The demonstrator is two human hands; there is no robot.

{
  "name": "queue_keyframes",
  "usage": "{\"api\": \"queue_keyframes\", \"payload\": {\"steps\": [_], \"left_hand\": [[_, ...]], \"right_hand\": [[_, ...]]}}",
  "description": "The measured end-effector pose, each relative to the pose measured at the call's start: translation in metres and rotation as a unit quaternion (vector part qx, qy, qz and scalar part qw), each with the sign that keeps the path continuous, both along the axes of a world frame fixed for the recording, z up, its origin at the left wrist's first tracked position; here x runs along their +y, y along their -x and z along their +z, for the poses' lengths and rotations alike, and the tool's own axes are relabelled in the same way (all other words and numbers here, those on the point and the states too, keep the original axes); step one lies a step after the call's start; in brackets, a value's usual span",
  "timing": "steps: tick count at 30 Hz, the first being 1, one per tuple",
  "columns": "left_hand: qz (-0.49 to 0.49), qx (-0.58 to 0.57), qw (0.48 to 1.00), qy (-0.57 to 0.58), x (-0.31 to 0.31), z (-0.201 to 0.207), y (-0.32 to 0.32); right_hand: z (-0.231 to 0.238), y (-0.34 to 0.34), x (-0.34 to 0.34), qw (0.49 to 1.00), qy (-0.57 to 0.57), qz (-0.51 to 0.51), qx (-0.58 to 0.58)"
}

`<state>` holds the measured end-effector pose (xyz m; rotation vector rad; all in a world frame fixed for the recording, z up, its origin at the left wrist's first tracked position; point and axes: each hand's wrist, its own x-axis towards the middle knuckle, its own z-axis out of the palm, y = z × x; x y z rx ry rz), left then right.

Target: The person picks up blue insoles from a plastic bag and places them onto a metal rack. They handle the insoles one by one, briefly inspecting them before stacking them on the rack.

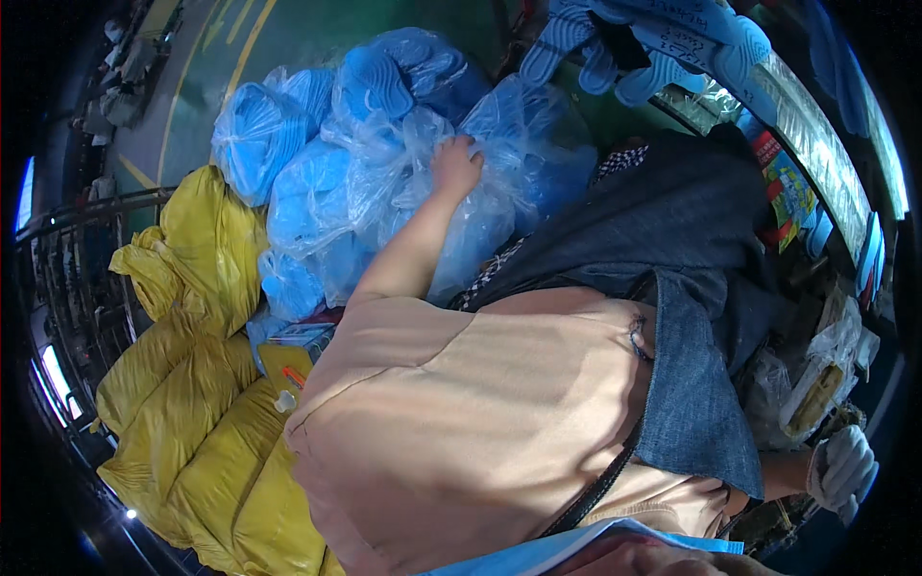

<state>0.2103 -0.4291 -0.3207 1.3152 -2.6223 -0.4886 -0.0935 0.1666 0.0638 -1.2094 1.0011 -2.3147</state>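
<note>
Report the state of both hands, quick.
Left hand: on a clear bag; whether it grips cannot be told.
Right hand: gloved, nothing seen in it; open or closed cannot be told.

The green floor [300, 46] shows beyond the blue bags [315, 197], with yellow lines [246, 50] painted on it to their left. Yellow sacks [182, 384] lie left of the bags; what directly supports both is hidden.

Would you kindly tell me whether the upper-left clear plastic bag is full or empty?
The clear plastic bag looks full: stacked blue sole-shaped pieces bulge against it.
</note>
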Motion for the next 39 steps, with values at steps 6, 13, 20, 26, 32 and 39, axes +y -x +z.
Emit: {"api": "queue_keyframes", "payload": {"steps": [6, 13, 20, 26, 32, 39], "left_hand": [[-0.145, -0.093, 0.952, -0.253, 0.011, -0.045, 0.009], [-0.337, -0.24, 0.87, -0.269, 0.057, -0.041, 0.013], [-0.057, -0.186, 0.902, -0.385, 0.027, -0.008, 0.019], [0.115, -0.054, 0.925, -0.359, -0.007, -0.055, 0.014], [0.167, 0.186, 0.951, -0.184, -0.047, -0.069, 0.015], [0.249, 0.393, 0.815, -0.347, -0.086, -0.028, 0.017]], "right_hand": [[0.002, -0.013, -0.052, 0.996, -0.025, -0.064, -0.06], [-0.004, -0.017, -0.081, 0.991, -0.068, -0.092, -0.062], [-0.01, -0.018, -0.074, 0.992, -0.069, -0.079, -0.076], [-0.019, -0.025, -0.067, 0.991, -0.051, -0.038, -0.118], [-0.019, -0.021, -0.063, 0.99, -0.061, -0.037, -0.122], [-0.018, -0.025, -0.071, 0.989, -0.089, -0.055, -0.106]]}}
